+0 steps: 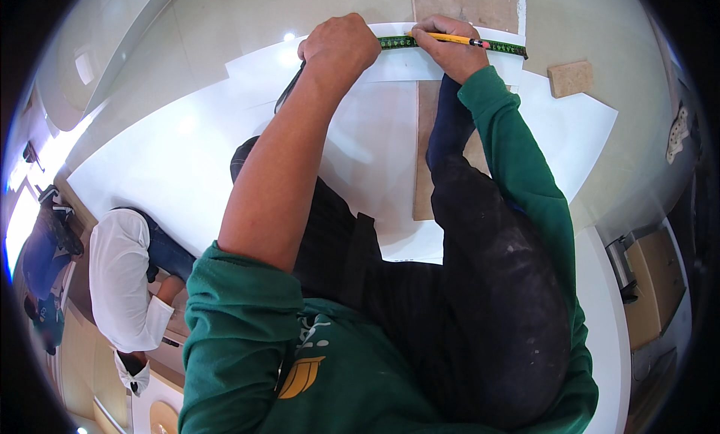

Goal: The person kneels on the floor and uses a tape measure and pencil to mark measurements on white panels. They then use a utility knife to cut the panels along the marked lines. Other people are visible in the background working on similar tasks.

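Observation:
My left hand (341, 45) is closed at the left end of a green tape measure (397, 42); its case is hidden in the fist. A dark strap (289, 89) hangs below that hand. The blade runs right, passing behind my right hand, to its end past the pencil's eraser. My right hand (455, 55) grips a yellow pencil (454, 39), its pink eraser pointing right and its tip at the tape. Beneath the tape lies a narrow white strip (255, 63), resting across a larger white sheet (142, 160).
Brown boards (469, 3) lie beyond and under the white pieces. A small tan block (570, 79) sits to the right. At the left, a person in a white top (120, 276) bends over; others stand farther off. A brown box (654, 284) is at the right.

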Demonstrator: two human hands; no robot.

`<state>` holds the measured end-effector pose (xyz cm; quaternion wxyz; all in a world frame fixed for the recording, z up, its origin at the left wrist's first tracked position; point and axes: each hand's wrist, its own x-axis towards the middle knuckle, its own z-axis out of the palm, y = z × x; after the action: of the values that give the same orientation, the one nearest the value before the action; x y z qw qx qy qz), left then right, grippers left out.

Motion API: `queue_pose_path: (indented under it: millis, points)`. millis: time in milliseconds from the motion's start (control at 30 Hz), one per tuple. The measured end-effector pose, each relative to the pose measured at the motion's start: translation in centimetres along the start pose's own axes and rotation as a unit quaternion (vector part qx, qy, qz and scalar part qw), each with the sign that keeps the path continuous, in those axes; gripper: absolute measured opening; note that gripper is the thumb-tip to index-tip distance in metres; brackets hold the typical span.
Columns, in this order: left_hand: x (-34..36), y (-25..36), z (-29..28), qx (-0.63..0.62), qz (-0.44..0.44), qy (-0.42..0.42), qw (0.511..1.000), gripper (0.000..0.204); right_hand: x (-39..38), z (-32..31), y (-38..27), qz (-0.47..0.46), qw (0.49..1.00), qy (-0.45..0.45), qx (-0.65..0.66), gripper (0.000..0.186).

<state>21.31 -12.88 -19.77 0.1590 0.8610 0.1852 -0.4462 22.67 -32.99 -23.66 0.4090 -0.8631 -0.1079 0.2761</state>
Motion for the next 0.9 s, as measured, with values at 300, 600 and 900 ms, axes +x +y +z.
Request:
queue_pose_path:
  millis: [300,600,900]
  points:
    - [0.0,-0.23,0.12,-0.006,-0.002,0.002,1.0,0.032,-0.12,0.16,-0.03,0.007,1.0,-0.001,-0.005,0.028]
    - [-0.24,-0.23,0.14,0.007,0.003,0.002,1.0,0.032,-0.38,0.42,0.0,0.013,1.0,0.01,-0.003,0.028]
    - [-0.23,-0.16,0.18,0.006,0.003,0.008,1.0,0.031,-0.34,0.43,0.06,0.005,1.0,0.011,0.002,0.026]
